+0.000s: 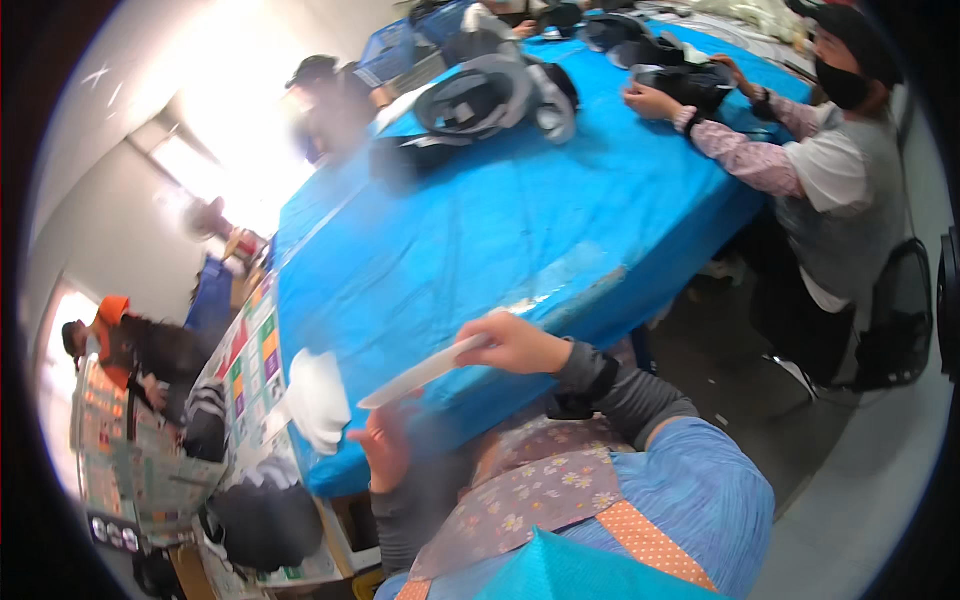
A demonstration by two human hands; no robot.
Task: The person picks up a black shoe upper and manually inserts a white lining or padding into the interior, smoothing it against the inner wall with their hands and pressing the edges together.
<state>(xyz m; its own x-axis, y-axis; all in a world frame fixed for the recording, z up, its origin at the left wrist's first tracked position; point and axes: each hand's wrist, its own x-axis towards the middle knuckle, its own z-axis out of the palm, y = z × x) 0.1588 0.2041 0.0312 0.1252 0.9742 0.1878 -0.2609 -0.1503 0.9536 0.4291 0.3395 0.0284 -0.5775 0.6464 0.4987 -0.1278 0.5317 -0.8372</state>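
My right hand (515,343) pinches one end of a thin, curved white piece (425,373), seen nearly edge-on above the near edge of the blue-covered table (440,260). Just below the other end is my left hand (384,445), its thumb spread away from the fingers. Blur hides whether the left fingertips touch the piece. Close by on the left, a small pile of similar white pieces (318,400) lies at the table's corner.
Dark caps (470,105) lie in a heap on the far part of the table. To the right, a person (840,170) handles a dark cap (690,88). Dark caps or cloth (262,520) rest on a patterned surface at lower left. A black chair (895,320) stands right; other people are farther back.
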